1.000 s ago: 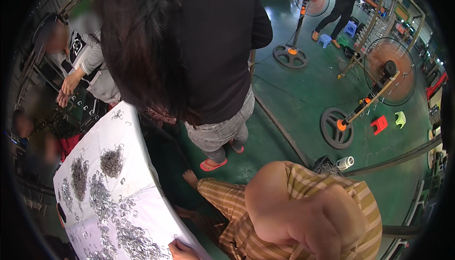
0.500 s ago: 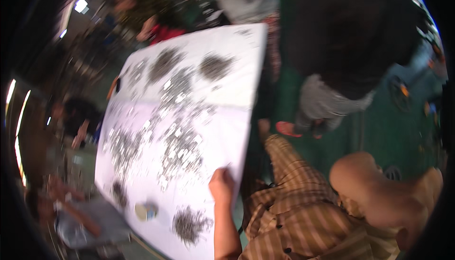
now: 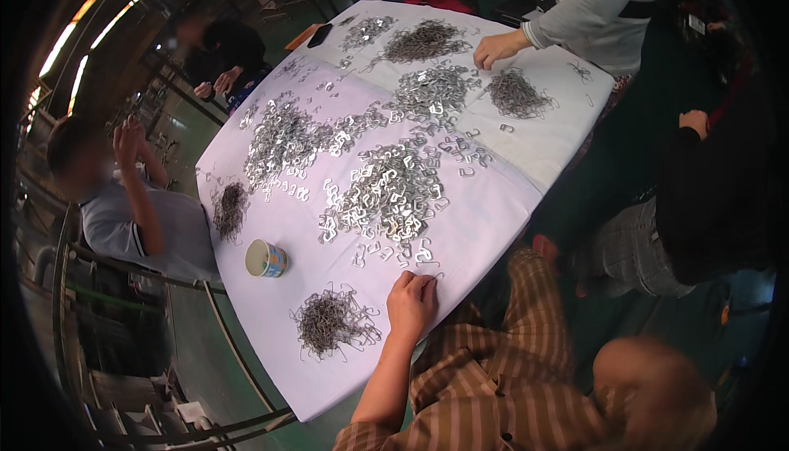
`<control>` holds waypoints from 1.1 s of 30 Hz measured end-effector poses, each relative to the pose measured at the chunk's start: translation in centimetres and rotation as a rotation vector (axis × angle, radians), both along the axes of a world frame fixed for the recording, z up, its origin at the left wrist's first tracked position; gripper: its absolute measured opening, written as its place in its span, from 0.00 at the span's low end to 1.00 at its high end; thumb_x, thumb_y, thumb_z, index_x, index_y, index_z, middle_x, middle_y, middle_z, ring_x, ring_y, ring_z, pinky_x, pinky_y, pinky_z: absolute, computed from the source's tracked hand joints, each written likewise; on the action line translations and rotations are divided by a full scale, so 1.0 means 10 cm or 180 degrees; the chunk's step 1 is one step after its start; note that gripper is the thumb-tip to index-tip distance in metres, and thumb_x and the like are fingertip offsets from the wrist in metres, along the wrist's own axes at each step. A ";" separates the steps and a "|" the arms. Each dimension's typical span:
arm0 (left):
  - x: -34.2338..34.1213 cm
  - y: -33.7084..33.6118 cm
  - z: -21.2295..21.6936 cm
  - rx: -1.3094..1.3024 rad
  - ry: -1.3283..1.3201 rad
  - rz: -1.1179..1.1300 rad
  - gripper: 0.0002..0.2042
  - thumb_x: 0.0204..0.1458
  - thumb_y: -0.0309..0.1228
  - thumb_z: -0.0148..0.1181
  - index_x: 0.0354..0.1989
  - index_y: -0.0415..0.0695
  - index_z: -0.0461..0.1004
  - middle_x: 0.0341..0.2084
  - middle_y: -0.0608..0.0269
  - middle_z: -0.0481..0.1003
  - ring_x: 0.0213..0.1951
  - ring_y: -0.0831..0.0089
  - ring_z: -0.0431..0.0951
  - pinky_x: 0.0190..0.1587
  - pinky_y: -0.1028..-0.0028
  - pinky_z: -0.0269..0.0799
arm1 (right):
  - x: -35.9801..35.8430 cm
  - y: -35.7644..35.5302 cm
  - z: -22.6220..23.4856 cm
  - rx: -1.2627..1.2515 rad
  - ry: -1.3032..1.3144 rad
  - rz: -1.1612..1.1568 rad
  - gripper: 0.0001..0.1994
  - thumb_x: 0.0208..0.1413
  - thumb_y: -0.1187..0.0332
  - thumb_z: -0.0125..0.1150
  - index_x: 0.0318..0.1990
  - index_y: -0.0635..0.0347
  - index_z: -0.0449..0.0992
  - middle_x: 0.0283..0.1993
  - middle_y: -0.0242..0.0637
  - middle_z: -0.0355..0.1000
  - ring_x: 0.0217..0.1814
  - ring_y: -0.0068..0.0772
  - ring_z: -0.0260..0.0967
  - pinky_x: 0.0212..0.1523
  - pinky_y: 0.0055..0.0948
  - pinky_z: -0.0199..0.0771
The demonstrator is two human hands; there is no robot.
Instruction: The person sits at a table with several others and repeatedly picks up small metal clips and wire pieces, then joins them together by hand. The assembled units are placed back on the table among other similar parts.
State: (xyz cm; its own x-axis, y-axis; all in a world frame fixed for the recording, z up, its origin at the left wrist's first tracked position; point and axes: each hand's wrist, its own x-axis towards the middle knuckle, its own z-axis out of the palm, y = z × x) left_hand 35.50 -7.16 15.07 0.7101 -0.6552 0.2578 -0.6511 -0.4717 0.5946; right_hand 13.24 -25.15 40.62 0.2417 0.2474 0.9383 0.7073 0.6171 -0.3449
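The left hand (image 3: 412, 303) rests on the tabletop (image 3: 485, 204) by the edge along the person's legs, fingers drawn together near the silver clips (image 3: 385, 192); I cannot tell whether they pinch 1. The right hand is not in view. The clips lie loose in a heap inward of that edge, toward the tabletop's middle. Each looks light, stiff and smooth, likely to skid or catch on its neighbours; 2 fingertips across the flat sides should hold it. The thin wire hooks (image 3: 325, 324), near the tabletop's closest corner, look springy and tangled, better taken by 1 free end.
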 end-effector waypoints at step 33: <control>0.31 0.11 -0.22 -0.0435 0.0482 0.0084 0.04 0.49 0.24 0.62 0.29 0.36 0.78 0.25 0.51 0.78 0.26 0.63 0.79 0.33 0.67 0.74 | 2.07 0.20 -3.13 -0.1647 0.2887 -0.4628 0.04 0.46 0.71 0.62 0.30 0.57 0.73 0.34 0.40 0.72 0.39 0.50 0.71 0.39 0.43 0.69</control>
